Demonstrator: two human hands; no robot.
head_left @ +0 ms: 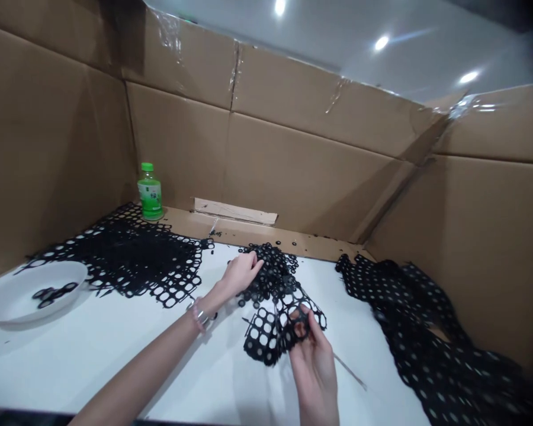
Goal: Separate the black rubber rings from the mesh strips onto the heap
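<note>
My right hand (313, 349) is closed on a black perforated sheet (262, 334) with rows of round holes, its fingers and thumb pinching the sheet's bunched right part. The sheet hangs over the white table top, its left flap spread out. My left hand (242, 272), with a bracelet at the wrist, is at a heap of small black rings (270, 266). Its fingers are curled in, and what they hold, if anything, is hidden. Beside my right hand a thin stick (350, 373) points down to the right; whether the hand also holds it I cannot tell.
A white bowl (66, 272) with several black rings stands at the left. Behind it black perforated sheets (137, 254) are piled, near a green bottle (151, 192). More perforated sheets (408, 319) lie along the right. Cardboard walls (293, 154) surround the white table (222, 378).
</note>
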